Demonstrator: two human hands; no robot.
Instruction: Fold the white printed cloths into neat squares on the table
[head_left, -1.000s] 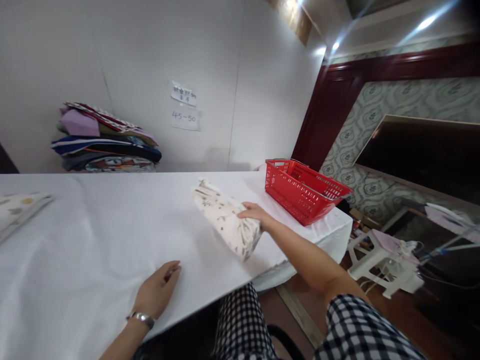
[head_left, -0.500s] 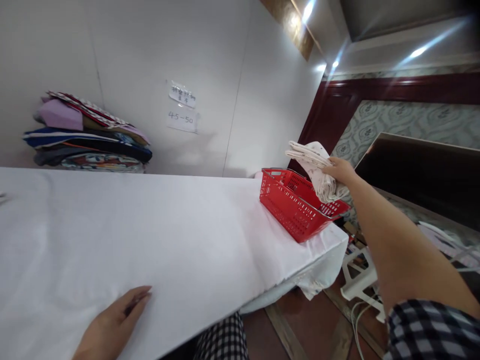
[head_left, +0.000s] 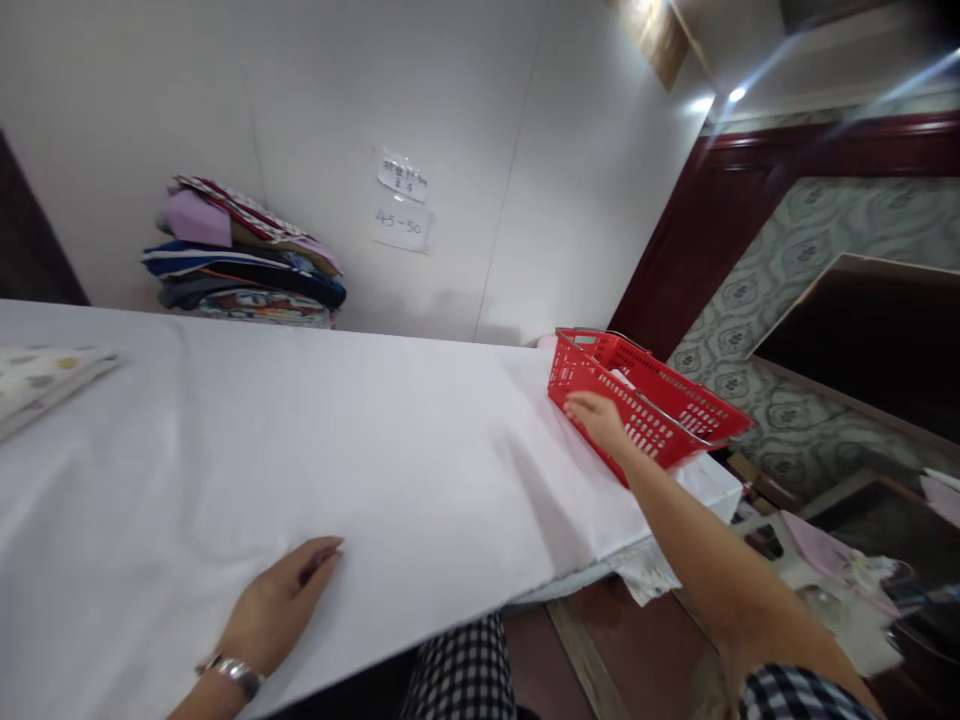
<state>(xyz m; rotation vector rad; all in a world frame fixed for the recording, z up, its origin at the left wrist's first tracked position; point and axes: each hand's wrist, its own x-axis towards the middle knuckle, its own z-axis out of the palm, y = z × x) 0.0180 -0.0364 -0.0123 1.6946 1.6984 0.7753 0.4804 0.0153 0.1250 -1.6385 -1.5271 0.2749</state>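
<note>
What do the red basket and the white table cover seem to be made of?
The red basket looks like moulded plastic: uniform glossy red, walls in a regular grid of holes. The white table cover looks like matte woven cloth: soft wrinkles, and it drapes over the edge. The right hand rests by the basket.

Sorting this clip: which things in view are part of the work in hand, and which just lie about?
In use:
- red plastic mesh basket, touched by the right hand
- pale cloth inside it
- white-covered table, left hand flat on it

Lying about:
- stack of folded coloured fabrics
- paper notes on the wall
- patterned folded cloth at the table's left edge
</note>
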